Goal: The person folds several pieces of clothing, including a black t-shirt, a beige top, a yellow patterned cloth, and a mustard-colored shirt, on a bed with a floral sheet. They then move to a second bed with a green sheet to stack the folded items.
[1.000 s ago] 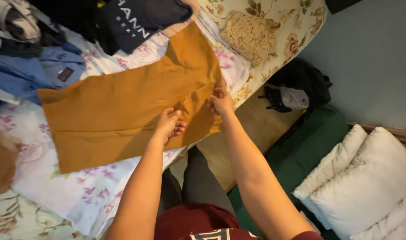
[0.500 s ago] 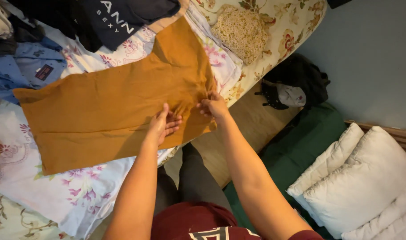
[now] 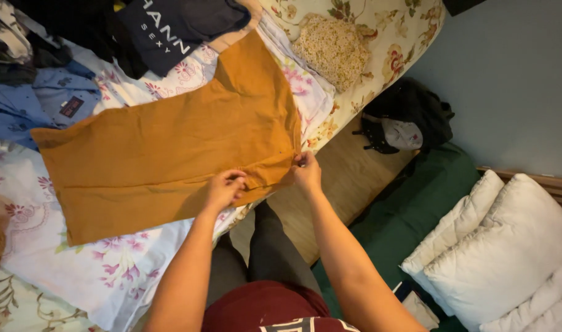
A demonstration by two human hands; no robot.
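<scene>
A mustard-orange t-shirt (image 3: 164,154) lies spread flat on a floral bedsheet (image 3: 108,270). My left hand (image 3: 224,189) pinches the shirt's near edge, fingers curled on the cloth. My right hand (image 3: 306,172) grips the shirt's corner by the sleeve at the bed's edge. Both forearms reach up from the bottom of the view.
A dark printed garment (image 3: 176,27) and blue clothes (image 3: 28,104) lie at the bed's far side, with a beige knitted item (image 3: 333,49). A black bag (image 3: 404,120) sits on the floor. White pillows (image 3: 508,252) rest on a green mat (image 3: 416,209) at the right.
Both hands slid from on top of the shirt toward its near edge and now pinch it. The view shifted, so the shirt appears lower and more to the right.
</scene>
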